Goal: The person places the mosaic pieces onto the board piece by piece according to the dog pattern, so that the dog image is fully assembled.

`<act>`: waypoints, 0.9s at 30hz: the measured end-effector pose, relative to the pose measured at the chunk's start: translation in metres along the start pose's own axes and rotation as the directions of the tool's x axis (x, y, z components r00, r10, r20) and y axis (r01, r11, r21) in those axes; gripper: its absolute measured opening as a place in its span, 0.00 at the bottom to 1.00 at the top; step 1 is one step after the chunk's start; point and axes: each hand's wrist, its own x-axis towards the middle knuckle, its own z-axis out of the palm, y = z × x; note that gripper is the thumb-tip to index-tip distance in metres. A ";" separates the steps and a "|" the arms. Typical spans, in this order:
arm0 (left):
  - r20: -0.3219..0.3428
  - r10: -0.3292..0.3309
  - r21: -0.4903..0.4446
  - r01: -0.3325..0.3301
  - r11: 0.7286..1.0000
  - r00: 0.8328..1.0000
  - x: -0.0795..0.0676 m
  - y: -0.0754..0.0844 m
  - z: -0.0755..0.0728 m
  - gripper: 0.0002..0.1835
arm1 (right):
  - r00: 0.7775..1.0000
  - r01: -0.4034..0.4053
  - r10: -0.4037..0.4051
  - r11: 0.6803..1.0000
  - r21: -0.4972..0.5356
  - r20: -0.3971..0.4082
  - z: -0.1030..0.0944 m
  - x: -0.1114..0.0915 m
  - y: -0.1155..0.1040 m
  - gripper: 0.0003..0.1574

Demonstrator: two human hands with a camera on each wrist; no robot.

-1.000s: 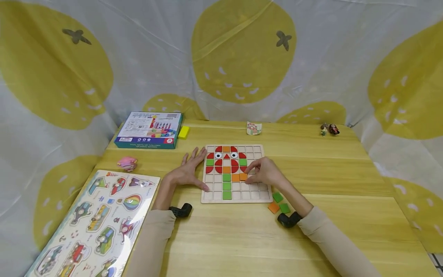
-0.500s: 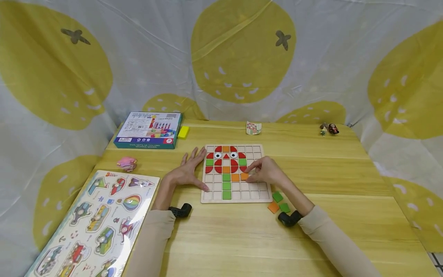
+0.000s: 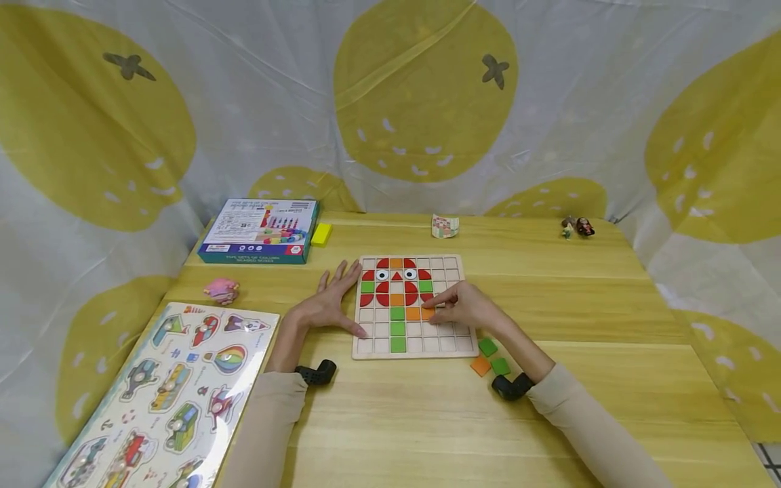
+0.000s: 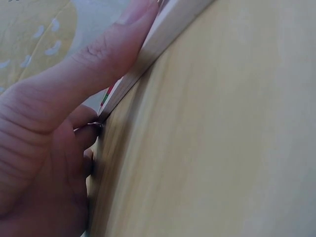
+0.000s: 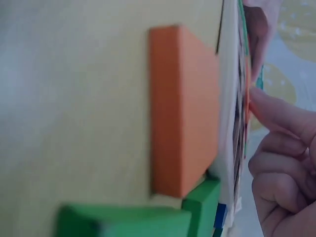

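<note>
A wooden grid board (image 3: 460,354) lies on the table, bearing red, green and orange pieces and two eye pieces. My left hand (image 3: 329,305) rests at its left side, fingers spread along the edge, thumb on the lower left corner area. In the left wrist view that thumb (image 4: 111,47) lies over the board's rim. With thumb and index finger my right hand (image 3: 470,305) pinches an orange square tile (image 3: 428,313), beside another orange tile (image 3: 413,314) in the same row. In the right wrist view the other fingers (image 5: 279,173) are curled; the held tile is hardly visible.
Loose green tiles (image 3: 487,347) and an orange tile (image 3: 480,367) lie off the board's lower right corner. A vehicle puzzle (image 3: 183,393), pink toy (image 3: 222,291), boxed set (image 3: 259,230) and yellow block (image 3: 321,234) are leftward. A patterned paper (image 3: 445,226) and small figures (image 3: 576,227) lie behind.
The orange tile at my right fingertips now lies level in the row, and the index fingertip has come slightly left over it. My left hand stays in place.
</note>
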 end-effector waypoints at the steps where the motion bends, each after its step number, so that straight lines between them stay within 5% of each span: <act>1: 0.001 -0.001 0.000 0.001 1.000 1.000 0.000 0.000 0.000 0.73 | 1.000 0.018 -0.019 1.000 0.005 0.017 0.000 -0.001 0.001 0.18; 7: 0.005 -0.006 0.013 0.006 1.000 1.000 0.001 0.000 0.000 0.73 | 0.998 0.059 -0.058 0.998 -0.024 0.034 -0.024 -0.016 0.010 0.20; 13: 0.002 -0.007 -0.005 0.007 1.000 1.000 -0.001 0.003 -0.002 0.73 | 0.995 0.030 -0.026 0.999 -0.043 0.094 -0.066 -0.068 0.046 0.24; 17: 0.001 -0.016 -0.012 0.016 1.000 1.000 -0.005 0.003 -0.003 0.73 | 0.988 -0.003 -0.006 0.998 0.056 0.153 -0.081 -0.098 0.076 0.29; 21: -0.001 -0.007 0.003 0.007 1.000 1.000 -0.005 0.002 -0.003 0.74 | 0.983 -0.025 0.006 0.994 0.102 0.181 -0.083 -0.107 0.093 0.26; 27: -0.003 0.010 -0.001 -0.010 1.000 1.000 -0.001 0.002 -0.001 0.73 | 0.997 -0.046 0.043 0.998 0.037 0.068 -0.083 -0.106 0.093 0.22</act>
